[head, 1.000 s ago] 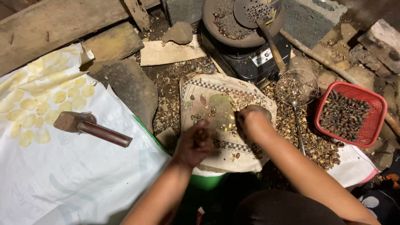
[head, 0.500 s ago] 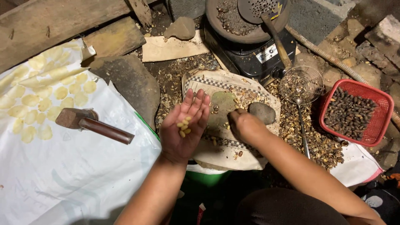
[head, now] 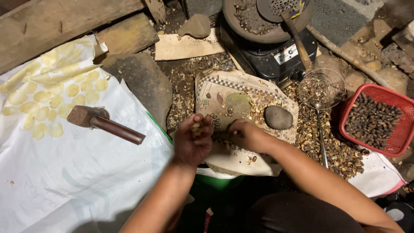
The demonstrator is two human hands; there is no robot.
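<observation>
My left hand [head: 192, 140] is cupped palm-up over the near edge of a printed paper sheet [head: 241, 90], with several small pale kernels in its fingers. My right hand [head: 246, 134] lies fingers-down on the sheet right beside it, pinching at small bits; what it holds is hidden. A smooth grey stone [head: 278, 117] rests on the sheet to the right of my right hand. Husk fragments and dark seeds are scattered over the sheet.
A wooden mallet [head: 103, 123] lies on a white sack [head: 64, 172] with several flattened pale discs [head: 51, 101]. A red basket [head: 399, 101] of dark seeds is at right, a wire skimmer [head: 321, 90] beside it, and a black stove [head: 276, 56] with pan behind.
My left hand has closed from a flat open palm into a cup and moved right. My right hand has let go of the stone and slid toward the left hand.
</observation>
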